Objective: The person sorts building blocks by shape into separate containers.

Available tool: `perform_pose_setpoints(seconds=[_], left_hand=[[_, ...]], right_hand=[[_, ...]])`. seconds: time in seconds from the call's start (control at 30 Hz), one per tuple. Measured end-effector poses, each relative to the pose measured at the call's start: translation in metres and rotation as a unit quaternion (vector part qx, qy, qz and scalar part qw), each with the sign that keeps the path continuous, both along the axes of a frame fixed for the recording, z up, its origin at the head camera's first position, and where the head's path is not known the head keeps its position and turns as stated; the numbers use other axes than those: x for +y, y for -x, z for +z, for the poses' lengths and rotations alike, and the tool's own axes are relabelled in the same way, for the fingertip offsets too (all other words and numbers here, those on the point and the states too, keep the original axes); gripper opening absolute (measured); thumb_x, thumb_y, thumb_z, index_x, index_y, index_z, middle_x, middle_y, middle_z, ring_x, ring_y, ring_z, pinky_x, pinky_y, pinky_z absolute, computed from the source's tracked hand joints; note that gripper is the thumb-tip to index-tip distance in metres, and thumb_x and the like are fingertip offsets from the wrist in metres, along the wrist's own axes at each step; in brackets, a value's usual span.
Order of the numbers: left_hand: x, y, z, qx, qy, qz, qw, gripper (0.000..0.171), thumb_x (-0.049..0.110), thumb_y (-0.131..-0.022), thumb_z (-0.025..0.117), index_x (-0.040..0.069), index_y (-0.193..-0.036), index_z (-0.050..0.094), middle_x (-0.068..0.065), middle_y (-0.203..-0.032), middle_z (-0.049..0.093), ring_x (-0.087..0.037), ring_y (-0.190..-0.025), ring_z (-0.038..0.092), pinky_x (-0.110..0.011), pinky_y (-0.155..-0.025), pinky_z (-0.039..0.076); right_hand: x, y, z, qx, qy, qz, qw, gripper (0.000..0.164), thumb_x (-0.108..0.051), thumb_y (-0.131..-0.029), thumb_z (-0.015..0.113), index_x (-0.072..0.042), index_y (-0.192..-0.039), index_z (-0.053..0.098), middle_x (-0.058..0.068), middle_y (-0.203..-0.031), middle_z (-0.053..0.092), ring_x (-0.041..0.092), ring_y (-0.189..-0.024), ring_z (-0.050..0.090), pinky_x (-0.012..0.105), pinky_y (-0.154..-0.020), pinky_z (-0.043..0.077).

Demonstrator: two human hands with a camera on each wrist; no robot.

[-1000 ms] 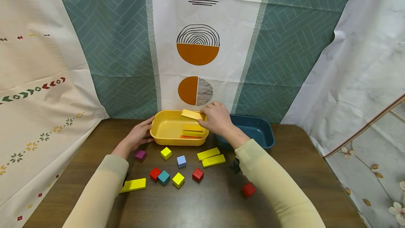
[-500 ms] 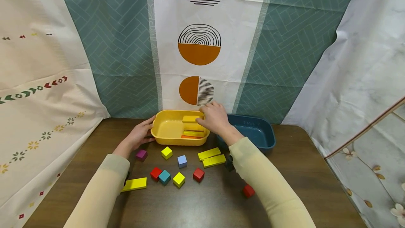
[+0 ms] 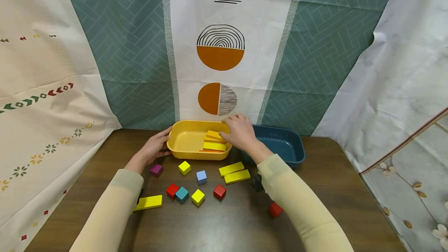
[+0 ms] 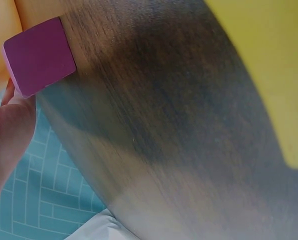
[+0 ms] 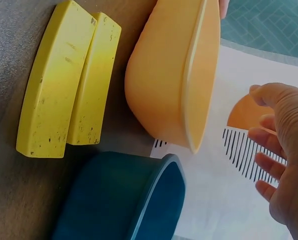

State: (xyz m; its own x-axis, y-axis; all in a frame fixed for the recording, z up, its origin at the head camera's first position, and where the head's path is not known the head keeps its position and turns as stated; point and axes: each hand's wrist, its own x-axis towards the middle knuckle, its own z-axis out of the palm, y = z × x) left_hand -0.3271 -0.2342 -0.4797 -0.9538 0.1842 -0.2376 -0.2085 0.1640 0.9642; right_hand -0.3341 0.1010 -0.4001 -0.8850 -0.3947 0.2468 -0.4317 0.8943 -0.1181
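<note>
At the table's back stands a yellow plastic tray (image 3: 182,154), with my left hand (image 3: 152,149) holding its left end between thumb and fingers. Yellow wooden blocks (image 3: 214,146) lie stacked in the tray's right half, the top one slanted, with an orange-red edge showing at the bottom. My right hand (image 3: 239,131) is over the tray's right end, fingers parted and loosely bent. Nothing shows between those fingers in the right wrist view. A purple cube (image 4: 41,57) sits on the table close to my left hand.
A dark blue tray (image 3: 297,149) stands right of the yellow one. Two yellow planks (image 3: 237,177) lie in front, another yellow plank (image 3: 150,202) by the left forearm. Several cubes are scattered about, including a light blue cube (image 3: 201,177) and a red cube (image 3: 275,209) beside the right sleeve.
My right hand has lowered a yellow block from above the tray's right end onto the blocks inside and let it go. My left hand has stayed at the tray's left end.
</note>
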Motion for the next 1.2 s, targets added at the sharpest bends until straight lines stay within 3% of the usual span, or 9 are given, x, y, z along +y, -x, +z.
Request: perform_pose_setpoints(seconds=[0.53, 0.83, 1.2], left_hand=[[-0.001, 0.001, -0.001, 0.001, 0.001, 0.001, 1.0, 0.056, 0.022, -0.113, 0.035, 0.027, -0.165, 0.017, -0.014, -0.169, 0.019, -0.042, -0.136, 0.047, -0.055, -0.107, 0.044], [-0.002, 0.002, -0.003, 0.001, -0.005, -0.001, 1.0, 0.056, 0.022, -0.112, 0.034, 0.028, -0.165, 0.017, -0.014, -0.168, 0.02, -0.043, -0.136, 0.047, -0.056, -0.107, 0.044], [-0.002, 0.001, 0.001, 0.0, -0.003, -0.005, 1.0, 0.056, 0.022, -0.113, 0.034, 0.027, -0.165, 0.016, -0.015, -0.168, 0.021, -0.043, -0.136, 0.047, -0.056, -0.106, 0.045]], right_hand=[[0.002, -0.007, -0.001, 0.014, 0.004, 0.024, 1.0, 0.049, -0.046, -0.095, 0.071, -0.02, -0.136, 0.067, 0.0, -0.132, 0.065, 0.025, -0.123, 0.048, 0.045, -0.105, 0.041], [0.003, -0.012, -0.009, 0.025, 0.0, 0.041, 0.999, 0.046, -0.042, -0.093, 0.074, -0.018, -0.132, 0.07, 0.0, -0.125, 0.067, 0.025, -0.119, 0.049, 0.044, -0.103, 0.041], [0.01, -0.024, -0.017, 0.033, 0.007, 0.06, 0.998, 0.045, -0.043, -0.093, 0.073, -0.018, -0.132, 0.071, 0.0, -0.129, 0.067, 0.025, -0.12, 0.05, 0.044, -0.104, 0.042]])
